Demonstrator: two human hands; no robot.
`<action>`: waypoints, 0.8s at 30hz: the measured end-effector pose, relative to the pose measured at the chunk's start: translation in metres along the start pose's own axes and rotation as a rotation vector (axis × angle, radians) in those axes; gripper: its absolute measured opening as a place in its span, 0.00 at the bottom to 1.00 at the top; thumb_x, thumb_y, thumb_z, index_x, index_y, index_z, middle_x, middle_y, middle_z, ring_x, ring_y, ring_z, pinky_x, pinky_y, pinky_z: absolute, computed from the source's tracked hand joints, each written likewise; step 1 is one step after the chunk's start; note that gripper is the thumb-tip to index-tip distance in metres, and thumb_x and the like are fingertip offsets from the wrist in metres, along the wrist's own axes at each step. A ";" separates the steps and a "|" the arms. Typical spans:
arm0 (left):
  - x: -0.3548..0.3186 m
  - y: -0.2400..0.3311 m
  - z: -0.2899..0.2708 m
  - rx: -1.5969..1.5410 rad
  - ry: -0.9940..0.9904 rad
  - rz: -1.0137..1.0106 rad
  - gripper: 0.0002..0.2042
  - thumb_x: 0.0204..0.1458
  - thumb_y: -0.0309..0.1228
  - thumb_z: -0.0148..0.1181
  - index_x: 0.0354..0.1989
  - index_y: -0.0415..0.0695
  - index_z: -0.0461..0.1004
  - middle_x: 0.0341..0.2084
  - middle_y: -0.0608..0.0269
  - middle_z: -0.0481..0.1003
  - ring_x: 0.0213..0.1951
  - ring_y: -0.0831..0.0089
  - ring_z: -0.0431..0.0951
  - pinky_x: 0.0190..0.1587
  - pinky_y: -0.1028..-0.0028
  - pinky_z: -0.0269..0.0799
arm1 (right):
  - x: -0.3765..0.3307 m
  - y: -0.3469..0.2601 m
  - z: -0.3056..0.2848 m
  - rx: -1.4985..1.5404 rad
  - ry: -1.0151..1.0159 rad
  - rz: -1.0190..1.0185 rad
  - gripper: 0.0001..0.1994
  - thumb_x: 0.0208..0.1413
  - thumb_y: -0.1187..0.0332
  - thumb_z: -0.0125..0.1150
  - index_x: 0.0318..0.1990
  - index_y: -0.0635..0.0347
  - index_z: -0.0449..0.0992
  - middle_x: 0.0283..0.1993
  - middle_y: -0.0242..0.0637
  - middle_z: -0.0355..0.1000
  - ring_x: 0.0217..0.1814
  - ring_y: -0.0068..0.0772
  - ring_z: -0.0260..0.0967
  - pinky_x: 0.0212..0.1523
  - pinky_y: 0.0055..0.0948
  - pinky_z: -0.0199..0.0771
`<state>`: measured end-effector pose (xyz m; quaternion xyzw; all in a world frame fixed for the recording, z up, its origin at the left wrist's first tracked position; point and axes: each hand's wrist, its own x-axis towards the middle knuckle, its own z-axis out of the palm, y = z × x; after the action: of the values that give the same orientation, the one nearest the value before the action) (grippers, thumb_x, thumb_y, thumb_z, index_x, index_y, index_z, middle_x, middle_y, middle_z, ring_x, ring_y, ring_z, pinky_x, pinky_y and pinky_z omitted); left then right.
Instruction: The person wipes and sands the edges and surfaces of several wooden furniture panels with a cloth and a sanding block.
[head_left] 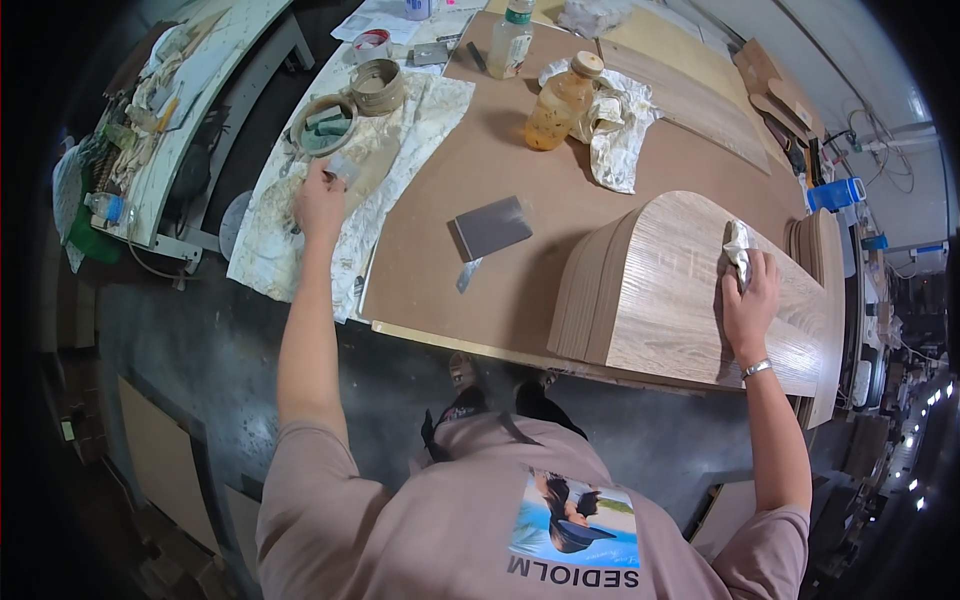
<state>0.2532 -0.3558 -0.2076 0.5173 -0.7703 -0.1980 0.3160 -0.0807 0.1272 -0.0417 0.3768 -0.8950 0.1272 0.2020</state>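
Observation:
My left hand reaches over the stained white cloth on the left of the table. Its fingers are closed on a small pale flat piece, blurred at the edges. Just beyond the fingertips stands a round tub with green pieces inside; a second brown-grey tub sits beside it. On the right, my right hand grips a crumpled white cloth. That cloth rests against the top of a stack of wood-grain boards with rounded corners.
A dark rectangular block lies mid-table, with a small metal blade by it. Farther back stand a bottle of amber liquid, a clear bottle and a crumpled white rag. A cluttered side bench is at left.

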 end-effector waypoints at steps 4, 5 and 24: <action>-0.001 -0.004 0.001 0.036 -0.053 -0.062 0.15 0.50 0.31 0.65 0.47 0.47 0.76 0.33 0.57 0.81 0.37 0.57 0.81 0.40 0.60 0.73 | -0.001 -0.001 -0.002 0.016 -0.040 0.020 0.18 0.48 0.69 0.61 0.48 0.62 0.71 0.47 0.46 0.68 0.51 0.53 0.64 0.52 0.45 0.65; -0.004 -0.002 0.001 0.068 -0.055 -0.042 0.15 0.50 0.31 0.65 0.47 0.47 0.76 0.33 0.57 0.81 0.37 0.57 0.81 0.40 0.60 0.73 | -0.002 -0.002 -0.003 0.012 -0.042 0.026 0.18 0.48 0.69 0.61 0.48 0.62 0.71 0.47 0.46 0.68 0.51 0.53 0.64 0.52 0.45 0.65; -0.194 0.212 -0.072 -1.174 -0.809 0.132 0.16 0.55 0.21 0.60 0.51 0.37 0.67 0.44 0.64 0.73 0.48 0.78 0.73 0.54 0.75 0.67 | -0.001 0.005 0.004 -0.034 0.037 -0.025 0.16 0.46 0.64 0.64 0.44 0.56 0.74 0.44 0.43 0.70 0.47 0.51 0.67 0.46 0.45 0.71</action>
<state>0.2117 -0.0938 -0.0768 0.1001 -0.6231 -0.7366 0.2432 -0.0844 0.1296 -0.0462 0.3819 -0.8885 0.1162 0.2264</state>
